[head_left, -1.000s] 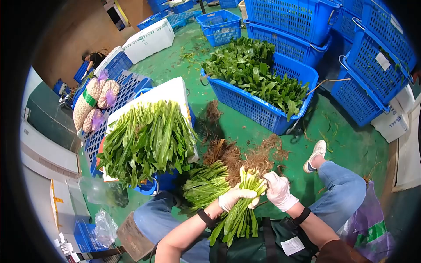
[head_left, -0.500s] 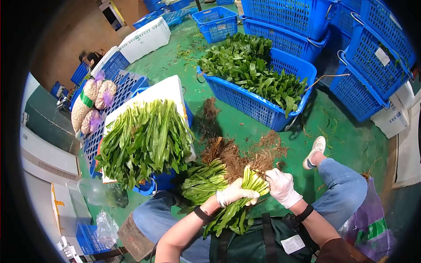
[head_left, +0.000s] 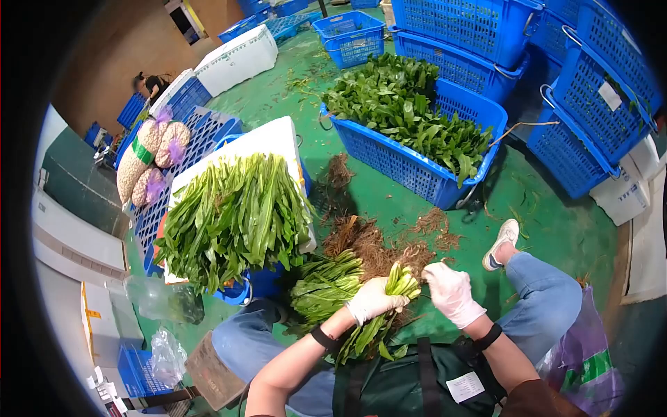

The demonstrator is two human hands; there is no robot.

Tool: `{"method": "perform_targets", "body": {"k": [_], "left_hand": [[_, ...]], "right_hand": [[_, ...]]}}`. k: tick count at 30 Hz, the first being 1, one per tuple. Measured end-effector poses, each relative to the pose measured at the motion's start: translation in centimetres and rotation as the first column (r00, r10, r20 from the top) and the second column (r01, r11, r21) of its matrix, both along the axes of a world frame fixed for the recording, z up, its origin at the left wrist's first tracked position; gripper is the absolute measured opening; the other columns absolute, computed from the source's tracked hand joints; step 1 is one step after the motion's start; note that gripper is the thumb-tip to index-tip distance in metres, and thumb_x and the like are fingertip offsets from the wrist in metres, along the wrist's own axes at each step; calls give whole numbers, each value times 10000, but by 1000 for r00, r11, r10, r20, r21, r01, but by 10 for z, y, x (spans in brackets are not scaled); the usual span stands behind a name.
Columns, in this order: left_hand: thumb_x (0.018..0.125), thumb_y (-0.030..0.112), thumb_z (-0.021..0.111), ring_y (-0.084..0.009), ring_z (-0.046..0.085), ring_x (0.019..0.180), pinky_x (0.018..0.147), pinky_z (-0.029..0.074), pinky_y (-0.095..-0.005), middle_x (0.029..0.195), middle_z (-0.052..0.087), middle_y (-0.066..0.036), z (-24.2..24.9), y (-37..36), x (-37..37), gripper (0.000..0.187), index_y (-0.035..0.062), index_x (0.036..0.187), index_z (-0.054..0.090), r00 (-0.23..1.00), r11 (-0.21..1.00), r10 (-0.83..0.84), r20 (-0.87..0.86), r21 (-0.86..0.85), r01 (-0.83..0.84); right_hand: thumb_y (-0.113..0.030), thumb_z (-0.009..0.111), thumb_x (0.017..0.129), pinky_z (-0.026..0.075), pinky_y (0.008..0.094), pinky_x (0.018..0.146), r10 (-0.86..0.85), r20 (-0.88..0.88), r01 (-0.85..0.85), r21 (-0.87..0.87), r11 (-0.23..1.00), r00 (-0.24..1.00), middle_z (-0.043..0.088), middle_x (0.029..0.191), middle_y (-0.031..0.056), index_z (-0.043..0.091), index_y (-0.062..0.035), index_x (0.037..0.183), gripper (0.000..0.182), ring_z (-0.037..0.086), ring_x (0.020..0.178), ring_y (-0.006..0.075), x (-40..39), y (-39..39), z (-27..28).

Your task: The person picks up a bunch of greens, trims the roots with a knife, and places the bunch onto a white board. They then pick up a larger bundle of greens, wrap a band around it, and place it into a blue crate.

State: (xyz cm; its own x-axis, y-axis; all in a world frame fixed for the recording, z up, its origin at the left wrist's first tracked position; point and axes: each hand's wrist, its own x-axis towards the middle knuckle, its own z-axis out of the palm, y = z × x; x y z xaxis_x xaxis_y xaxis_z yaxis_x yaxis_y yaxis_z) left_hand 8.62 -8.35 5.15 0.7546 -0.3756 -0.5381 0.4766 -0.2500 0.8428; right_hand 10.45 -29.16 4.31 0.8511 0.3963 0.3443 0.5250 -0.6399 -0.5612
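Observation:
My left hand (head_left: 377,300), in a white glove, is closed around a bunch of long-leaved greens (head_left: 401,281), pale stem ends up and leaves hanging toward my lap. Just right of those stem ends, my gloved right hand (head_left: 453,295) has its fingers pinched together, apart from the bunch. What it pinches, if anything, is too small to make out. On the floor beyond my left hand lies a pile of similar greens (head_left: 325,286), with brown roots (head_left: 372,249) heaped beside it. Another big stack of greens (head_left: 236,215) rests on a white foam board (head_left: 281,142) to the left.
A blue crate (head_left: 396,151) of leafy greens stands ahead, with stacked blue crates (head_left: 462,66) behind it. Bags of pale bulbs (head_left: 144,158) lie on a blue slatted pallet (head_left: 186,160). Far left, another person (head_left: 154,86) is present. A purple mesh bag (head_left: 590,354) sits at right.
My right hand has drawn slightly away from the stem ends, leaving a gap. The bunch in my left hand looks slimmer and has shifted a little. The view has moved slightly.

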Motion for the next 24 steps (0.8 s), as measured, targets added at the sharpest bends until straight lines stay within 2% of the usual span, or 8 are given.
{"method": "perform_targets", "body": {"k": [3,6,13,15,17,19,21,24], "left_hand": [[768,368,739,-279,671,712,692,515,-386,800,699,-113,-16,-7,-6,382,113,1044,672,931,845,-168,325,534,-34],[767,393,701,-344,660,742,683,516,-418,801,685,-162,-9,-10,-4,394,122,1050,660,939,711,-237,249,703,-7],[799,361,658,-351,666,761,686,519,-435,802,683,-166,-6,-17,-6,368,90,1045,626,903,657,-300,308,752,-39],[783,286,683,-340,665,718,648,514,-443,781,677,-147,-13,-13,-11,315,91,1017,601,855,620,-326,403,774,-129],[774,243,684,-326,660,686,611,508,-438,762,664,-132,-16,-7,-11,286,94,999,588,788,601,-326,523,758,-255],[766,200,685,-312,655,654,575,503,-433,742,652,-117,-17,2,-12,262,97,981,576,726,586,-314,612,726,-359],[771,145,646,-285,631,592,516,487,-410,706,614,-94,-19,3,-14,196,102,939,556,636,504,-415,651,746,-435],[792,100,584,-253,617,561,487,482,-376,668,572,-71,-28,-1,-17,88,106,857,525,595,442,-498,631,775,-452]], "right_hand": [[-129,593,877,485,395,583,-9,-87,1,-93,996,996,632,824,84,582,-109,946,73,638,698,292,-3,8,2],[-128,590,877,487,399,586,-5,-93,-2,-76,997,996,623,810,86,573,-108,955,83,637,692,294,-3,8,3],[-142,570,875,499,420,579,-23,-50,15,-156,988,998,617,765,76,558,-121,954,82,646,668,277,-3,5,-20],[-166,554,875,505,455,635,-23,-229,-51,-313,948,973,650,797,96,579,-111,930,81,657,707,306,-1,-15,-65],[-219,525,899,491,495,685,-124,-549,-339,-662,669,827,671,815,133,604,-103,871,143,651,746,349,1,-55,-119],[-216,516,920,508,451,645,-190,-302,61,-390,919,934,659,807,136,596,-89,853,164,649,742,355,-2,-44,-93],[-207,539,921,488,459,612,-231,-222,205,-134,969,947,645,787,147,581,-93,946,124,633,727,358,1,-20,-41],[-155,575,895,481,397,539,-48,-69,49,20,999,996,627,789,96,568,-116,952,70,631,665,296,-3,-1,-14]]}}
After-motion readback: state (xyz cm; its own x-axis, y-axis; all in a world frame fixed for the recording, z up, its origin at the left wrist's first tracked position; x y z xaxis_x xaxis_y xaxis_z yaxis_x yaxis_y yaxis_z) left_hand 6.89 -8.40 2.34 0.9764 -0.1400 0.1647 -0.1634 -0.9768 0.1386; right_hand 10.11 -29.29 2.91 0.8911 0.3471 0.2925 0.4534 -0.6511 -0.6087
